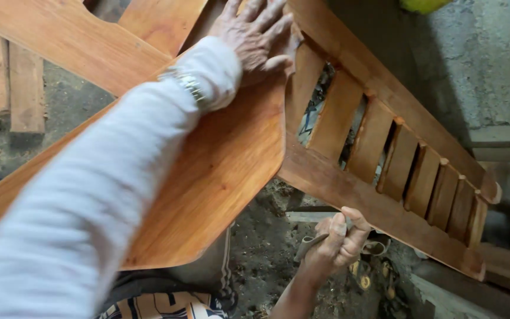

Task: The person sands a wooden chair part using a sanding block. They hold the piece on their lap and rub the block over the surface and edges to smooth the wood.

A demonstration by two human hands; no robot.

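My left hand [258, 35] lies flat with fingers spread on a broad varnished wooden panel [219, 171], near where it meets a slatted wooden frame [385, 147]. A light sleeve and a metal wristwatch [190, 85] cover that arm. Below the frame's lower rail, my right hand [340, 239] is curled around a small folded piece of sandpaper or cloth [308, 245]; its fingertips touch the rail's underside.
More wooden boards [7, 77] lie on the dirty concrete floor at left. A second varnished panel [60, 35] crosses at top left. A grey concrete wall [491, 65] stands at right. Cluttered objects [379, 277] sit on the ground under the frame.
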